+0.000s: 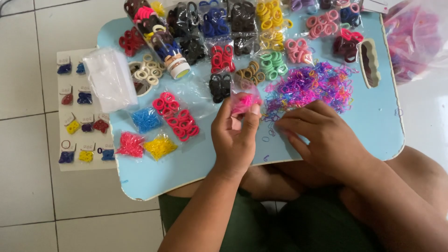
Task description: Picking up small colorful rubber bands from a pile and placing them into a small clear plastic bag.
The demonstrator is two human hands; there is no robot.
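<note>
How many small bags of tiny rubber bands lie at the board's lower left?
3: a blue bag, a pink bag below it, and a yellow bag beside the pink one. Others may be hidden elsewhere.

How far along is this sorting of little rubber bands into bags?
Looks partway. Small filled bags of blue, pink and yellow bands lie on the blue tray. The left hand holds a bag with pink bands; the right hand picks at a big loose pile, unsorted.

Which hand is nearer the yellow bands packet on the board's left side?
Left. The left hand sits just right of the yellow packet, holding a small pink bag. The right hand is farther right, fingers by the loose bands.
</note>
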